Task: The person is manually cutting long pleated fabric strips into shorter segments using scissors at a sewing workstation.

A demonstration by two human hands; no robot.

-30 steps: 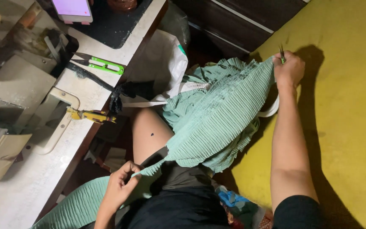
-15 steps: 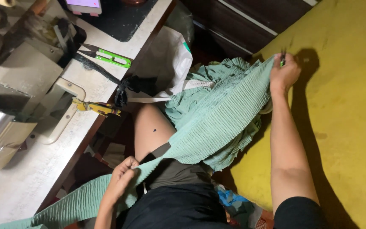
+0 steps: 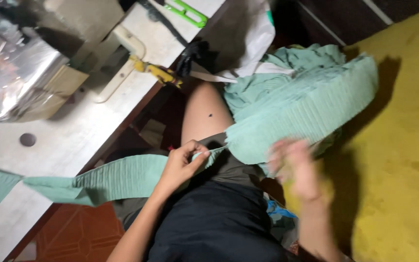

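Note:
A long strip of pleated mint-green fabric [image 3: 297,109] lies across my lap, bunched at the upper right and trailing left over the table edge. My left hand [image 3: 183,165] pinches the strip's narrow part between thumb and fingers above my thigh. My right hand [image 3: 297,170] is blurred by motion, fingers spread, just below the wide part of the fabric and holding nothing that I can see. My bare knee [image 3: 204,116] shows between the table and the cloth.
A white sewing table [image 3: 73,131] runs along the left, carrying a sewing machine wrapped in shiny foil [image 3: 18,77], green-handled snips [image 3: 187,12] and a yellow tool [image 3: 158,73]. A yellow surface [image 3: 398,145] fills the right. A white bag [image 3: 246,36] sits behind the fabric.
My right hand has let go of the fabric's far upper end and swung down toward my lap. The view has dipped closer. My left hand keeps its pinch on the strip.

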